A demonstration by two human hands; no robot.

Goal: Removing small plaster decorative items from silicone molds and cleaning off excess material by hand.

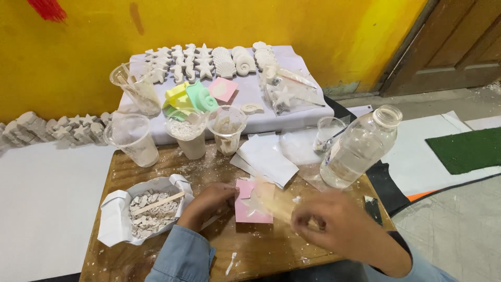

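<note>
Left hand (209, 201) rests on the wooden table (271, 250), fingers curled onto the left edge of a pink mould (250, 209), pinning it. The mould lies flat at 3 o'clock of that hand, touching it. Right hand (339, 227) is blurred; its fingertips are pinched together at 4 o'clock of the mould, just beside its lower right corner. A pale cast piece (263, 194) sits on the mould; whether the right hand grips it cannot be told.

Surroundings: a white paper tray (117, 219) of plaster chips with a wooden stick (156, 203) lies at 9 o'clock of the left hand, near it. A clear bottle (360, 149) stands tilted at 1 o'clock of the mould. Plastic cups (193, 133) stand at 12 o'clock, with rows of white shell and star casts (209, 62) on a cloth beyond.
</note>
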